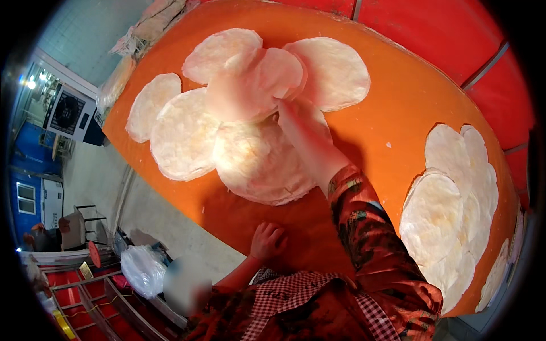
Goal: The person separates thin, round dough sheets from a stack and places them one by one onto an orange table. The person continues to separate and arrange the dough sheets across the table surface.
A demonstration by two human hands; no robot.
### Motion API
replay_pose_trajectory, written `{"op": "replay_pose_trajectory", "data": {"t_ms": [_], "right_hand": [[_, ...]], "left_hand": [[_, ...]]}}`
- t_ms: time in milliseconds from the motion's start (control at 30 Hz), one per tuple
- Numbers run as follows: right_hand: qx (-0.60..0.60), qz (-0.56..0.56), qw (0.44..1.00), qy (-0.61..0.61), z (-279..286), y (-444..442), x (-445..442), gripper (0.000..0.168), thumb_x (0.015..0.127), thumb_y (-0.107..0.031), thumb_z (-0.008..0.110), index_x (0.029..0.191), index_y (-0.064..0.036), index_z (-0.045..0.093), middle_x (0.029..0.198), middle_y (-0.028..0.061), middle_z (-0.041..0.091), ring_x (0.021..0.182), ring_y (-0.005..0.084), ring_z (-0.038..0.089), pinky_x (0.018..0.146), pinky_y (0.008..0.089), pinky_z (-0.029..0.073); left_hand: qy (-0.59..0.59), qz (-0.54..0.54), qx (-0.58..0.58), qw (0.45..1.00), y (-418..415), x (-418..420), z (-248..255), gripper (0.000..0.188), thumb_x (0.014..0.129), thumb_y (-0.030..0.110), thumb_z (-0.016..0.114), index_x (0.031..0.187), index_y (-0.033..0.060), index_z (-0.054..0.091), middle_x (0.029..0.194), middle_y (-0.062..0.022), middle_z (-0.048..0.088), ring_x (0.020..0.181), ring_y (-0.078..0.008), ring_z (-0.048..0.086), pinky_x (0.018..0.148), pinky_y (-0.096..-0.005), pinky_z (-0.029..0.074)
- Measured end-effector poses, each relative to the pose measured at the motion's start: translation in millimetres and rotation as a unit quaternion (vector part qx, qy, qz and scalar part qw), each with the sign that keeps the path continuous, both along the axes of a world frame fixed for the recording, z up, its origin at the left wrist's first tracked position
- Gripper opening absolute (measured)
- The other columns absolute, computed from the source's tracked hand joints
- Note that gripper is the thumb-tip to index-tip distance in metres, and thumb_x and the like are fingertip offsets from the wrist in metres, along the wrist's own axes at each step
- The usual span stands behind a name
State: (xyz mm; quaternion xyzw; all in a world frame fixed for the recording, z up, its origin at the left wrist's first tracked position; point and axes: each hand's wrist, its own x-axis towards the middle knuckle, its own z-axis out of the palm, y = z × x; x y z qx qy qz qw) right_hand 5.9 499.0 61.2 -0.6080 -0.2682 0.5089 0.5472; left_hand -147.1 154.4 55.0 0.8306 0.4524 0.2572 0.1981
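Note:
My right hand [300,128] reaches across the orange table, its fingertips at the edge of a thin round flatbread [256,85]. That flatbread is blurred, bent and raised above others, and a shadow falls beside it. Beneath my right wrist lies a stack of pale flatbreads [260,166]. My left hand [267,241] rests near the table's close edge with its fingers curled in and nothing visible in it. More flatbreads lie around the stack: one at the right [335,74], one at the far left [155,106] and one nearer left [183,138].
Overlapping flatbreads [452,204] cover part of the table's right side. Red panels [418,34] border the far edge. Plastic-wrapped goods [115,81] stand along the left edge. On the floor side are a chair [74,228], a clear plastic bag [143,270] and a red metal frame [94,302].

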Motion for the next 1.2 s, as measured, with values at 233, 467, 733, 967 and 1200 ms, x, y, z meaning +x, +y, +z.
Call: {"op": "replay_pose_trajectory", "data": {"t_ms": [233, 467, 733, 967, 1200], "right_hand": [[0.104, 0.119, 0.973, 0.171, 145, -60, 50, 0.006, 0.083, -0.011, 0.061, 0.088, -0.009, 0.058, 0.075, 0.0023, 0.058, 0.067, 0.0128, 0.052, 0.057, 0.0267, 0.043], [-0.022, -0.093, 0.99, 0.106, 77, -285, 147, 0.031, 0.078, -0.002, 0.064, 0.106, 0.008, 0.059, 0.106, 0.0156, 0.062, 0.1, 0.0235, 0.059, 0.087, 0.0356, 0.05], [-0.009, 0.029, 0.944, -0.328, 261, -279, 118, 0.029, 0.082, -0.006, 0.061, 0.109, 0.005, 0.063, 0.096, 0.0093, 0.068, 0.086, 0.0177, 0.064, 0.077, 0.0322, 0.051], [0.055, 0.226, 0.652, -0.722, 322, -295, -69, 0.031, 0.075, -0.01, 0.061, 0.105, -0.003, 0.065, 0.094, 0.0215, 0.065, 0.079, 0.0286, 0.067, 0.072, 0.0388, 0.052], [-0.08, 0.309, 0.737, -0.596, 140, -325, -123, 0.028, 0.075, -0.022, 0.066, 0.095, -0.003, 0.065, 0.092, 0.017, 0.066, 0.088, 0.0298, 0.065, 0.075, 0.0384, 0.051]], "left_hand": [[-0.046, 0.001, -0.004, 0.999, 2, -5, 3, 0.023, 0.066, 0.012, 0.07, 0.087, 0.0066, 0.061, 0.09, -0.009, 0.059, 0.083, -0.031, 0.055, 0.073, -0.0418, 0.045], [-0.079, -0.036, 0.007, 0.996, -2, -10, -3, 0.015, 0.068, 0.009, 0.065, 0.082, 0.0084, 0.059, 0.085, -0.0087, 0.057, 0.081, -0.0298, 0.055, 0.071, -0.0419, 0.043], [-0.405, -0.026, -0.242, 0.881, 11, -24, -7, 0.006, 0.08, 0.002, 0.059, 0.085, 0.0064, 0.058, 0.085, -0.004, 0.059, 0.078, -0.0189, 0.056, 0.069, -0.03, 0.045], [-0.643, -0.124, -0.507, 0.561, 65, -73, 82, 0.049, 0.094, 0.044, 0.045, 0.132, 0.0132, 0.042, 0.127, -0.0077, 0.049, 0.121, -0.0278, 0.045, 0.097, -0.0445, 0.04], [-0.666, -0.111, -0.605, 0.422, 57, -86, 59, 0.069, 0.091, 0.061, 0.042, 0.141, 0.0141, 0.033, 0.141, -0.0037, 0.041, 0.13, -0.0244, 0.038, 0.107, -0.0435, 0.031]]}}
